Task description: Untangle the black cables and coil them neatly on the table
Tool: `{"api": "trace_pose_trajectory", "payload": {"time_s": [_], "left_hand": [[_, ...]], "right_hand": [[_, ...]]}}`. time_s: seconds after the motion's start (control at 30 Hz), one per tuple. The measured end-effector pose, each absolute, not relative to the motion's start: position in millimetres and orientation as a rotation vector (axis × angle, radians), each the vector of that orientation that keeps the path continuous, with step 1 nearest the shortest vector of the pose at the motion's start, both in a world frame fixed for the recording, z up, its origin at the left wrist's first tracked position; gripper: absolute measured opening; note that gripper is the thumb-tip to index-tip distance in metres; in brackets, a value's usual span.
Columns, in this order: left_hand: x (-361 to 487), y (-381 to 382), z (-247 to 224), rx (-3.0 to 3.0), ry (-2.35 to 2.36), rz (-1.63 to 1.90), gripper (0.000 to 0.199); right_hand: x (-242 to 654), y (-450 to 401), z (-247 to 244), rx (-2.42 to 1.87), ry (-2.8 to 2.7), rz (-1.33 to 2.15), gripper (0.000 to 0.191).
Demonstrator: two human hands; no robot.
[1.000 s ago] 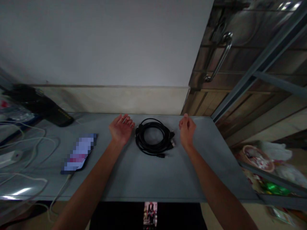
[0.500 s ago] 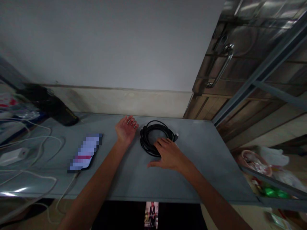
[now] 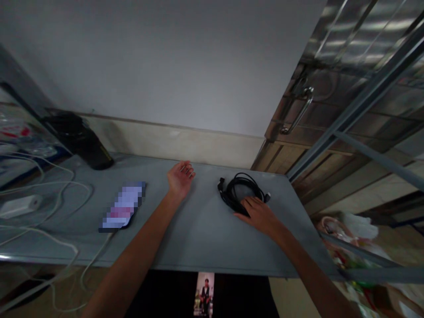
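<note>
Head view is showing the right hand (image 3: pixel 260 216) clasping the near side of a coiled black cable (image 3: pixel 228 198) on the worktop (image 3: pixel 205 240), which is looking light, bendy and best gripped across its full thickness, while the left hand (image 3: pixel 180 182) is lying palm-up, holding nothing.

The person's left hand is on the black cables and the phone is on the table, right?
Not quite. The head view shows the right hand, not the left hand, on the black cables. The phone is on the table.

Worn on the head, it looks forward and down.
</note>
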State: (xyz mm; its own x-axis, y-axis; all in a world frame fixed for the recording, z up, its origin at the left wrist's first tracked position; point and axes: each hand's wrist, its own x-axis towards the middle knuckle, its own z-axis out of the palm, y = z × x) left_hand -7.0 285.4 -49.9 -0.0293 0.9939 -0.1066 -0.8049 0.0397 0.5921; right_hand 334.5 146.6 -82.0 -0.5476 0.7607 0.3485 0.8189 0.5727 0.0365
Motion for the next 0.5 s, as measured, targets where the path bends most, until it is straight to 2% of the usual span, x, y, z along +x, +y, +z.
{"api": "trace_pose_trajectory", "payload": {"time_s": [0.27,0.5], "left_hand": [[-4,285,-52,0.436,0.594,1.497,0.014],[-6,286,-53,0.445,0.614,1.501,0.015]], "right_hand": [[366,144,-80,-1.390,-2.362,-0.192,0.050],[366,154,-61,-1.431,-2.048,-0.016,0.065]]}}
